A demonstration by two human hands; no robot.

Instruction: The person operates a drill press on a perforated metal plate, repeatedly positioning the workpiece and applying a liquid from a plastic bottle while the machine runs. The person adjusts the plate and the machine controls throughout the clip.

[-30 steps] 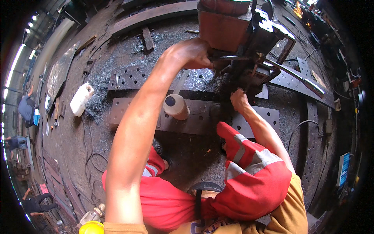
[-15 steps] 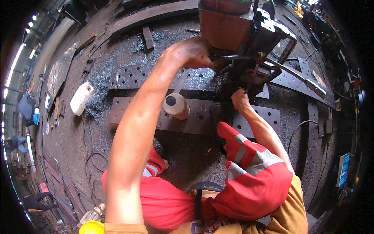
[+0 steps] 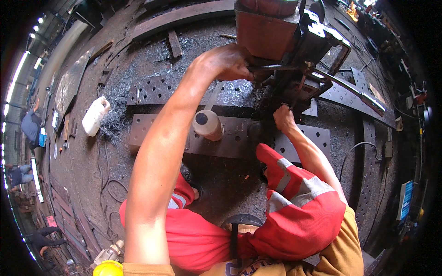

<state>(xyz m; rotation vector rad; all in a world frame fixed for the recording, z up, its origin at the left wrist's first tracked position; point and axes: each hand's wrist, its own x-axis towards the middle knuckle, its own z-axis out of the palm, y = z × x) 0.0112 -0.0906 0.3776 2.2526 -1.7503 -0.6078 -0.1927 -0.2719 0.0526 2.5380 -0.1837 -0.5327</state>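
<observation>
A rust-orange and black drilling machine point(image 3: 281, 41) stands on a drilled steel plate point(image 3: 161, 133) at the upper middle. My left hand point(image 3: 225, 62) is closed around the machine's thin metal handle bar point(image 3: 271, 68). My right hand point(image 3: 284, 118) reaches under the machine's base, its fingers curled against the black lower part; whether it grips anything there is hidden. Dark metal shavings point(image 3: 239, 94) lie around the base.
A cream bottle point(image 3: 208, 124) stands on the plate near my left arm. A white jug point(image 3: 94, 116) lies at the left among shavings. Long steel plates point(image 3: 354, 96) run to the right. Cables point(image 3: 108, 184) cross the floor. Other people point(image 3: 30, 126) work at the far left.
</observation>
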